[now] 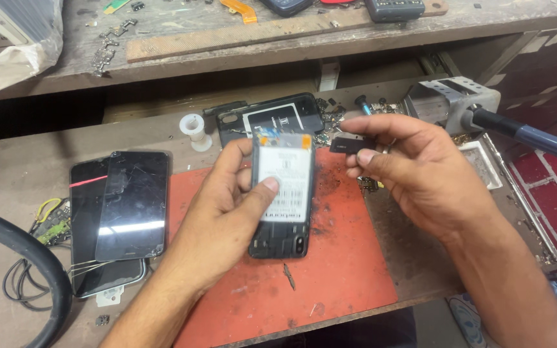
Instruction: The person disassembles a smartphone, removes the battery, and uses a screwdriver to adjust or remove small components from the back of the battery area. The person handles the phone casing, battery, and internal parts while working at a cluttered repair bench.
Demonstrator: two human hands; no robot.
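My left hand (227, 206) grips an opened black phone (282, 193) above the red mat (343, 270). The phone's back is off and its white battery faces me, with my thumb pressed on the battery's lower left. My right hand (414, 167) is just right of the phone's top. Its thumb and fingers pinch a small flat black part (346, 145) close to the phone's upper right corner.
Two dark phone screens (127, 203) lie stacked left of the mat. A black phone back cover (272, 119) and a white spool (195, 129) lie behind. Screws and scraps litter the bench. A metal vise (449, 100) with a blue handle stands right. Black cables (20, 270) curl at left.
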